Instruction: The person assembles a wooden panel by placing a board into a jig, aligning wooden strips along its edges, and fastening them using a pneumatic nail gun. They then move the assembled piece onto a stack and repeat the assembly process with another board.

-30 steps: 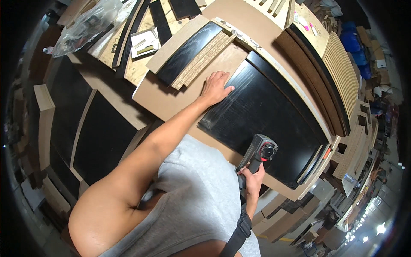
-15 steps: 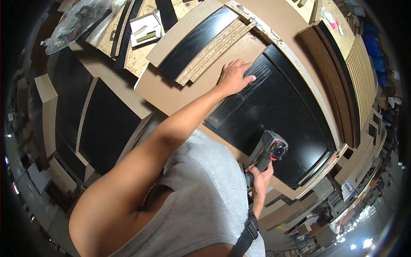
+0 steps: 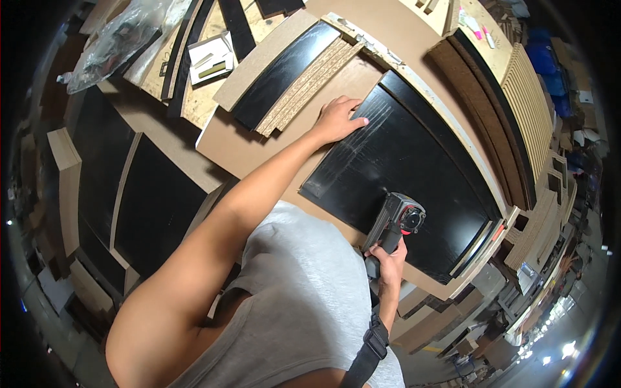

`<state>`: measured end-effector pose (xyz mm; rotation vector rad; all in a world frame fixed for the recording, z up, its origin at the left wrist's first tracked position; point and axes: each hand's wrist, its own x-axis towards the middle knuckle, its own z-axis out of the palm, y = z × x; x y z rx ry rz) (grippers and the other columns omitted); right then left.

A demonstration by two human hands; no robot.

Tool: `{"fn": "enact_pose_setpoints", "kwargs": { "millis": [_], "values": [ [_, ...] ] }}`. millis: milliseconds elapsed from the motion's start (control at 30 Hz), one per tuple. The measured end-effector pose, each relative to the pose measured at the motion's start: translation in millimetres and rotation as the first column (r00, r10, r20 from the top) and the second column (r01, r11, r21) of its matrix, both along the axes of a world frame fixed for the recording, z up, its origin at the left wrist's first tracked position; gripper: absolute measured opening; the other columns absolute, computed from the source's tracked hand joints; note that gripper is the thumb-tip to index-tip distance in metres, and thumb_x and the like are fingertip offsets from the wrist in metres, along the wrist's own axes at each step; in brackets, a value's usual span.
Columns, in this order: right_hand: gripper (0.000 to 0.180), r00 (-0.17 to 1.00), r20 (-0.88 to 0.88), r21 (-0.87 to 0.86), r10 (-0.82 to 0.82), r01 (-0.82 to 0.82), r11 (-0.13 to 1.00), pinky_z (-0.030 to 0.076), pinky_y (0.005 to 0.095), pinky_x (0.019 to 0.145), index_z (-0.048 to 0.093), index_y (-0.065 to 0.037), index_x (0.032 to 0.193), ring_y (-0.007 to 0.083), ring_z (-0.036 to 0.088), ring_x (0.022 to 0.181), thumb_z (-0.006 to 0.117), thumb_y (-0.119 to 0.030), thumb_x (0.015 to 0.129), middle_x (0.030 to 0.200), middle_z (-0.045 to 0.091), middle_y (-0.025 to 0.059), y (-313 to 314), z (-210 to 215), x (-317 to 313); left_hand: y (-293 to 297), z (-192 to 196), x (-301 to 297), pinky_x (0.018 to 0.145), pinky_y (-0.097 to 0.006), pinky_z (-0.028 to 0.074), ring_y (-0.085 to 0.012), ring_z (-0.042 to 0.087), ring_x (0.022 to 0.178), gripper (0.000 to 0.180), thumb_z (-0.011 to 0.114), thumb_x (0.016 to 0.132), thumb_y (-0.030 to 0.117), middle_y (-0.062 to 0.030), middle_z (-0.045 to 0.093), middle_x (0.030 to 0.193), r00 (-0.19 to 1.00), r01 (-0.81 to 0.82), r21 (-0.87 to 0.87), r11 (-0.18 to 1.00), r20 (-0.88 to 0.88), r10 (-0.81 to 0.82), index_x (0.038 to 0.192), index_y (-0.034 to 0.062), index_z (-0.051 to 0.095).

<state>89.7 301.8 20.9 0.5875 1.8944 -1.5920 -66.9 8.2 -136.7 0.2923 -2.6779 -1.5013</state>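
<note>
Workshop around me: stacked boards and offcuts on all sides, a slatted wood panel [image 3: 530, 110] far right, a clear plastic bag [image 3: 110, 39] top left. Bench surface is a broad brown board [image 3: 259, 149], layered with panels. On it lies the large black panel [image 3: 414, 174], glossy, faintly scuffed, running from centre toward lower right. Just beyond it, a strip of raw particleboard [image 3: 310, 84] beside a narrower black strip [image 3: 278, 77]. My left hand [image 3: 339, 119] rests flat on the black panel's upper corner, fingers spread and holding nothing. My right hand [image 3: 388, 265] is wrapped tight round the grip of a grey power tool [image 3: 396, 220], held over the panel's near edge.
</note>
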Motion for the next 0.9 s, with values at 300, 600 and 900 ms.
{"fn": "enact_pose_setpoints", "kwargs": {
  "millis": [300, 600, 900],
  "values": [
    [0.043, 0.998, -0.015, -0.078, -0.057, 0.056, 0.995, 0.056, 0.0341, 0.063, 0.054, 0.0, 0.113, 0.0193, 0.065, 0.064, 0.064, 0.009, 0.072, 0.078, 0.062, 0.0072, 12.3, -11.7, 3.4, 3.4, 4.1, 3.6, 0.095, -0.038, 0.049, -0.03, 0.064, 0.104, 0.05, 0.075, 0.084, 0.03, -0.0145, 0.066, 0.113, 0.999, -0.004, -0.039, 0.999, -0.045, 0.002, 0.127, 0.004, 0.066],
    [0.051, 0.998, -0.054, -0.038, -0.029, 0.027, 0.999, 0.053, 0.0324, 0.06, 0.056, 0.002, 0.121, 0.0187, 0.064, 0.06, 0.065, 0.004, 0.071, 0.075, 0.062, 0.0068, 16.7, -13.9, 2.5, 32.5, 49.8, 28.3, 0.109, -0.055, 0.029, -0.034, 0.043, 0.133, 0.083, 0.083, 0.074, 0.034, -0.0187, 0.048, 0.138, 0.998, 0.044, -0.247, 0.968, 0.054, -0.031, 0.142, 0.0015, 0.047],
    [0.029, 0.993, -0.059, -0.097, -0.103, 0.097, 0.991, 0.056, 0.0345, 0.062, 0.056, 0.001, 0.098, 0.021, 0.066, 0.062, 0.067, 0.005, 0.072, 0.077, 0.063, 0.0082, 23.1, -10.6, 1.4, 42.4, 49.9, 80.5, 0.113, -0.071, 0.018, -0.0419, 0.028, 0.147, 0.066, 0.065, 0.072, -0.005, -0.0261, 0.034, 0.153, 0.882, 0.464, -0.325, 0.824, 0.087, -0.463, 0.135, 0.0081, 0.055]
  ]
}}
